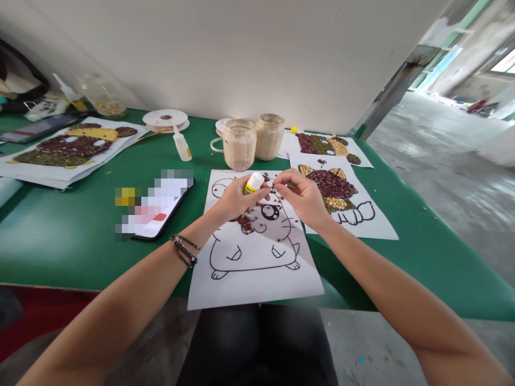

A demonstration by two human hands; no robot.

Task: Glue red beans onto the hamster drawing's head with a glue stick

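My left hand point(240, 197) is closed around a glue bottle point(253, 184) with a white top and yellow label, above the upper part of a drawing sheet point(257, 287). The sheet carries the black outline of a round-bodied animal, with dark red beans point(246, 222) scattered and clustered about its face. Beside the bottle, my right hand point(303, 195) has thumb and forefinger pinched together near the animal's ear. Whatever lies between those fingertips is too small to make out.
Left of the sheet lies a phone point(161, 209). Behind it stand a small glue bottle point(182, 145) and two jars point(240, 145). Bean-covered pictures lie at right point(336, 193) and far left point(76, 145). White tape rolls point(166, 118) rest by the wall.
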